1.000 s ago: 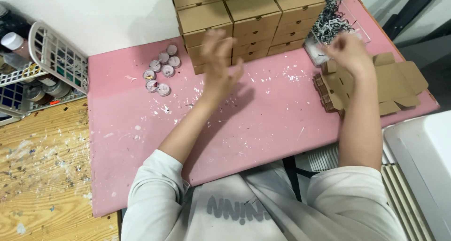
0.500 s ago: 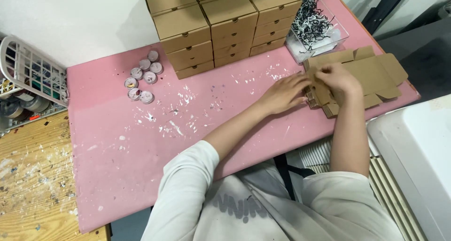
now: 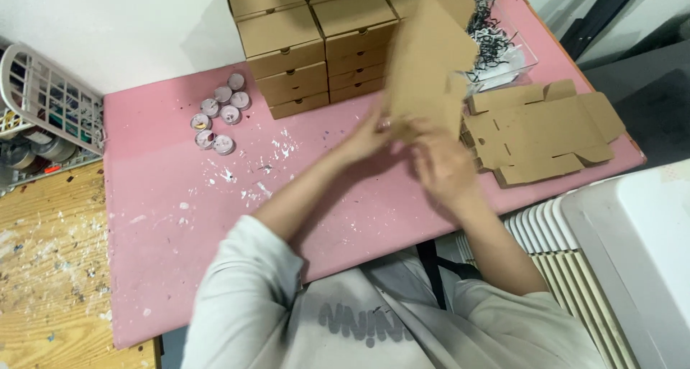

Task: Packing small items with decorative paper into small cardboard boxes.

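Note:
A flat brown cardboard box blank (image 3: 429, 67) is lifted above the pink table (image 3: 172, 225), standing nearly upright in the middle of the view. My left hand (image 3: 369, 134) grips its lower left edge. My right hand (image 3: 443, 162) holds its lower right part, blurred by motion. A stack of more flat blanks (image 3: 546, 130) lies on the table just right of my hands.
Assembled brown boxes (image 3: 298, 42) are stacked at the back. A cluster of small round purple tins (image 3: 218, 112) sits at the left. A clear tray of dark shredded paper (image 3: 497, 42) stands at the back right. A white wire basket (image 3: 44, 99) holds jars.
My left hand crossed from the table's middle to the stack of blanks. Both hands then lifted one blank off the stack and raised it upright.

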